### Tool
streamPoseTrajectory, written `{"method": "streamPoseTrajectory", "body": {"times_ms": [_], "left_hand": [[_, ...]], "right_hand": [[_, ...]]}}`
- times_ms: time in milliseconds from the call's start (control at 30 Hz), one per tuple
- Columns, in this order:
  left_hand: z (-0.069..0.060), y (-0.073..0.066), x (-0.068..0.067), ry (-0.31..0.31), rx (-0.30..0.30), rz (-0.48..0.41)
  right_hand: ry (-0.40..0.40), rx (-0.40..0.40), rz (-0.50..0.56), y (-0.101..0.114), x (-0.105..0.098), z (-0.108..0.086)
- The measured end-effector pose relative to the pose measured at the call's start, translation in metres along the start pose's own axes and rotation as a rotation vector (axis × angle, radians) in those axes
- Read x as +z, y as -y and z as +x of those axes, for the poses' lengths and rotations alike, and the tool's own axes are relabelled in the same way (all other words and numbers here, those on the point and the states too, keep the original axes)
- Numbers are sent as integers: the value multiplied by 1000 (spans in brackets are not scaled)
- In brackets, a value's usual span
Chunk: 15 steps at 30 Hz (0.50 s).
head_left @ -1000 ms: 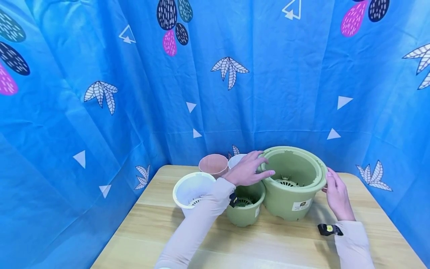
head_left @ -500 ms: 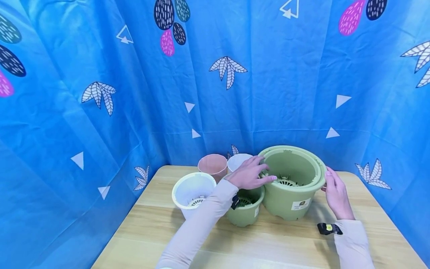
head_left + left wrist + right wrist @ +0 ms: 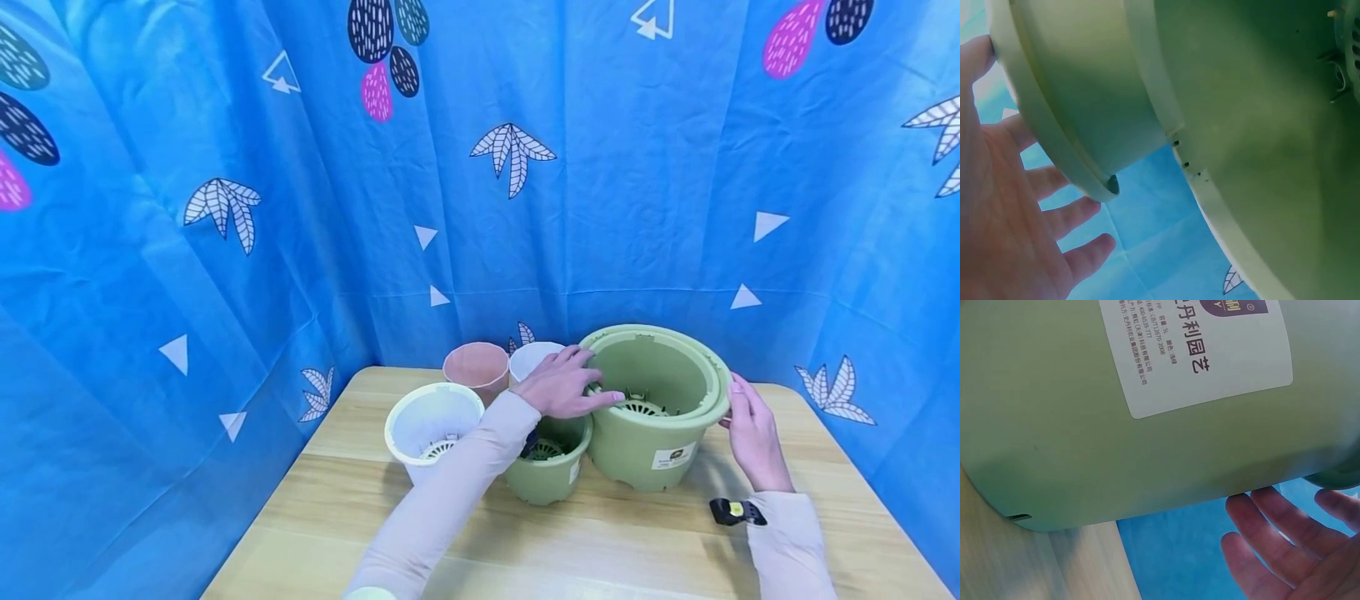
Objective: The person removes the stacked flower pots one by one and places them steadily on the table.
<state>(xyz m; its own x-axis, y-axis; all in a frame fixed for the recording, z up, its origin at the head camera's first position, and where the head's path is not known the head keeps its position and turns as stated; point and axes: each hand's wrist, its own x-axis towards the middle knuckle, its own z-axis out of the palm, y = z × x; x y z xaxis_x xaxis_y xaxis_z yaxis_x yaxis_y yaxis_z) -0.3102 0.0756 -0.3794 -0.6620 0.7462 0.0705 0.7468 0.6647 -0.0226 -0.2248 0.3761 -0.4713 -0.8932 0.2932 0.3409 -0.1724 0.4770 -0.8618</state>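
Note:
A large green flower pot (image 3: 633,450) stands upright at the right of the table, with a stepped, double-looking rim and slots in its floor. On its left rim rests my left hand (image 3: 558,385), fingers spread; in the left wrist view the left hand (image 3: 1010,206) touches that rim with outstretched fingers. My right hand (image 3: 753,437) holds the opposite rim, thumb on top; in the right wrist view, fingertips (image 3: 1241,512) show beside the pot's labelled wall (image 3: 1147,456). A small green flower pot (image 3: 543,483) sits beneath my left wrist, its inside wall (image 3: 1247,156) filling the left wrist view's right side.
A white pot (image 3: 431,400) with a slotted floor stands at the left, partly behind my left sleeve. Behind it are a pink pot (image 3: 476,367) and another white pot (image 3: 532,357). A blue printed curtain (image 3: 637,208) surrounds the wooden table (image 3: 322,517).
My left hand has slid slightly right and lower along the large pot's left rim. My right hand stays at the right rim. The pots look unmoved.

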Motion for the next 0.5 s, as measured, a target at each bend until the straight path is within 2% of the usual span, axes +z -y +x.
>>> {"method": "streamPoseTrajectory", "body": {"times_ms": [333,433,500], "left_hand": [[7,-1,-4,82,-13,4],[8,-1,-2,81,-20,-19],[9,-1,1,59,-20,-35]], "right_hand": [[0,-12,-6,0,0,-1],[0,-11,-6,-1,1,0],[1,-9,-5,-1,1,1]]}}
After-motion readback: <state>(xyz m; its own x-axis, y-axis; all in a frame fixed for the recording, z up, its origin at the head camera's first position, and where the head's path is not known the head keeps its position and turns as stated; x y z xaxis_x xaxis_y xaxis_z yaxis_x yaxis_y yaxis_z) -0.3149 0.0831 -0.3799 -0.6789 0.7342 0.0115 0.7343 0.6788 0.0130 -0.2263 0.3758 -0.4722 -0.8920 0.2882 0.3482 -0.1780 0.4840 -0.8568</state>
